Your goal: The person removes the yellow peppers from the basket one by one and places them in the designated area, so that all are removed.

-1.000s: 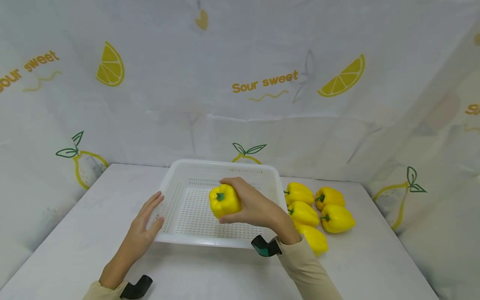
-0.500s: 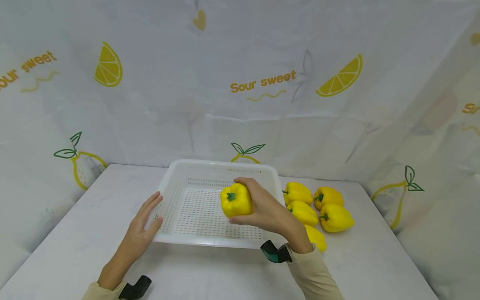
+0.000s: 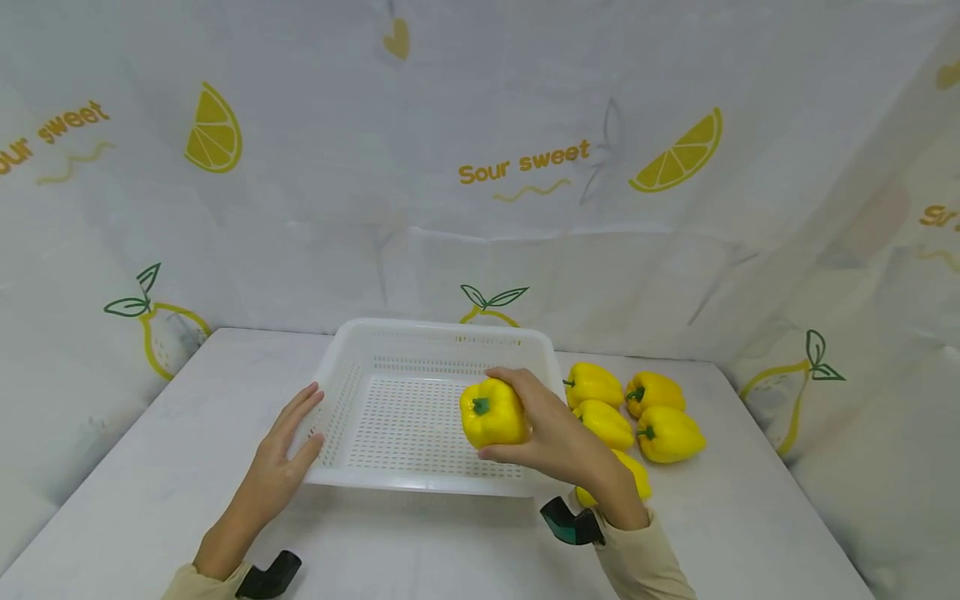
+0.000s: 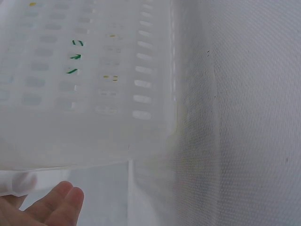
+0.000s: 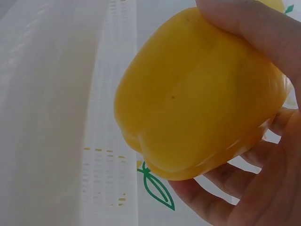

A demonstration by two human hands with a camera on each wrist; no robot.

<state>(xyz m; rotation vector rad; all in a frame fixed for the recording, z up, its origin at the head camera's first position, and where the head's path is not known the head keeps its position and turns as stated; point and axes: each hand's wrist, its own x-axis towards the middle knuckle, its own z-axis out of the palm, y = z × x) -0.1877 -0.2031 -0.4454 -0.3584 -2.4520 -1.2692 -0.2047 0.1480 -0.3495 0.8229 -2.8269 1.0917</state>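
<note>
My right hand (image 3: 566,437) grips a yellow bell pepper (image 3: 491,414) above the right part of a white perforated plastic basket (image 3: 405,482), the pepper's green stem turned left. In the right wrist view, the thumb lies on one side of the bell pepper (image 5: 197,99) and the fingers curl round the other. At the basket's left side is my left hand (image 3: 279,467), its fingers extended along the rim and its thumb near the front corner. The left wrist view shows only the fingertips of the left hand (image 4: 54,207) beside the slotted basket wall (image 4: 70,132).
Several yellow bell peppers (image 3: 670,435) lie on the white table (image 3: 420,550) to the right of the basket; the nearest is partly hidden by my right wrist. Behind the table hangs a lemon-print cloth (image 3: 360,208).
My right hand has moved right and slightly toward me, carrying the bell pepper from over the basket's middle to its right part. The left hand stays at the basket's left side.
</note>
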